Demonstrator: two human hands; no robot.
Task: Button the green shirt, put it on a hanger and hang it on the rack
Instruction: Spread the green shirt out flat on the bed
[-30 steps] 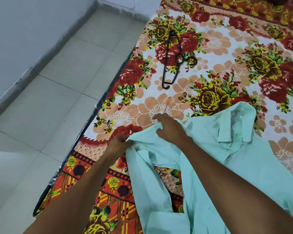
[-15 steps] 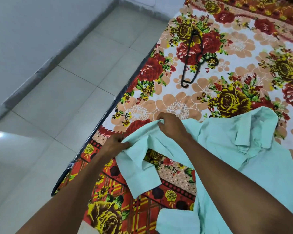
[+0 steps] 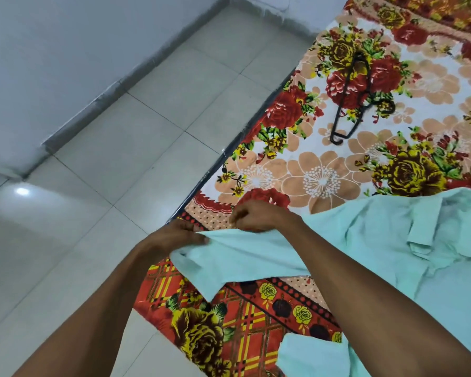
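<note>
The pale green shirt [image 3: 370,240] lies spread on a flowered bedspread [image 3: 318,175], its collar toward the right. My left hand [image 3: 174,238] pinches the corner of the shirt's front panel near the bed's edge. My right hand [image 3: 259,216] grips the same hem a little farther in, and the cloth is pulled taut between the two hands. A dark plastic hanger [image 3: 356,99] lies flat on the bedspread farther back, apart from the shirt. No rack is in view.
The bed's dark edge [image 3: 229,148] runs diagonally, with a light tiled floor [image 3: 120,159] to its left. A grey wall [image 3: 52,50] with a skirting strip borders the floor at the upper left.
Both hands have drawn the shirt's front panel toward the bed's edge and stretched it flatter. The camera view has swung left, so the hanger now sits farther right in frame.
</note>
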